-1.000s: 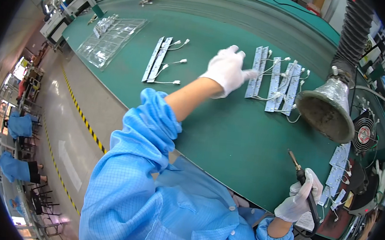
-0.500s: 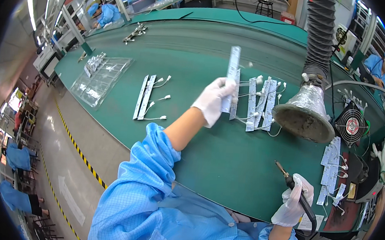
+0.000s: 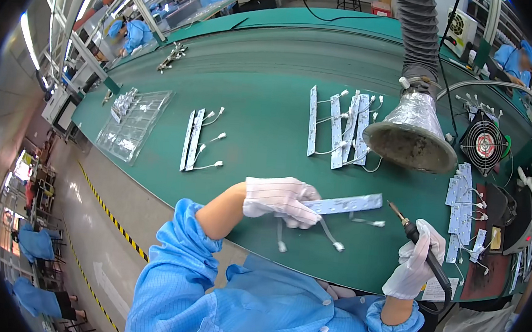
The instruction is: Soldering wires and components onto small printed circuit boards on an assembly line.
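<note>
One white LED strip (image 3: 342,204), three short wires dangling from it, was gripped at its end by the gloved left hand (image 3: 279,199) just above the green bench (image 3: 262,129). One soldering iron (image 3: 419,246) was clasped in the gloved right hand (image 3: 416,263), tip near the strip. Four strips (image 3: 337,129) were laid beside one fume funnel (image 3: 411,136), two strips (image 3: 191,140) further left

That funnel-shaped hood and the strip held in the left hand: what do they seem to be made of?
The hood looks like crinkled metal foil: silvery, wrinkled and shiny, hanging from a ribbed grey hose. The strip in the left hand seems a rigid, matte white circuit board, flat and straight, with thin white wires trailing from it.
</note>
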### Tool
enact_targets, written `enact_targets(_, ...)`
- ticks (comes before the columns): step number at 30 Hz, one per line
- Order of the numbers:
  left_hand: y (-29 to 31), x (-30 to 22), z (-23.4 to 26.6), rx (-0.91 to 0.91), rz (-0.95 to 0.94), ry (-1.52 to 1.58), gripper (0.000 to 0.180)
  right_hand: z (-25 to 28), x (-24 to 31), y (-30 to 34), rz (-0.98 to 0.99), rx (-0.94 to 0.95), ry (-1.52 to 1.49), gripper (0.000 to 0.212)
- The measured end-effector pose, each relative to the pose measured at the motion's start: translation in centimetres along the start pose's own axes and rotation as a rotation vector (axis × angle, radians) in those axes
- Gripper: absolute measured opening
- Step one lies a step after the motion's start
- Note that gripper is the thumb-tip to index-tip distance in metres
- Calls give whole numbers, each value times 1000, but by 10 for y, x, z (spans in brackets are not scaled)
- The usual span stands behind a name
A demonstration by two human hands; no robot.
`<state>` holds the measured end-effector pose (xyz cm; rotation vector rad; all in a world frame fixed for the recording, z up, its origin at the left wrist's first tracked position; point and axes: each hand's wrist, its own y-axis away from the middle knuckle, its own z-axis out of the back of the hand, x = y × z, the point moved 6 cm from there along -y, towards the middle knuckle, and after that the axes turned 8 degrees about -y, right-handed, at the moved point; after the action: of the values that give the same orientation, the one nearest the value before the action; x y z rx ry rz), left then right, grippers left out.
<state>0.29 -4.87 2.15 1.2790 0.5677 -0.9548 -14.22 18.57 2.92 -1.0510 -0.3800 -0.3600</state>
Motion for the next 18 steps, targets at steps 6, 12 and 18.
enact_targets(6, -40, -21, -18, -125, -7, 152, 32, 4, 3, -1, -88, -57, -205, 40)
enact_targets(12, -64, -14, -25, -242, 18, 72, 29, -12, 15, -13, -139, 88, -352, 13)
enact_targets(18, -65, -19, -29, -236, -41, 22, 30, -20, 29, -12, 109, 195, -203, 14)
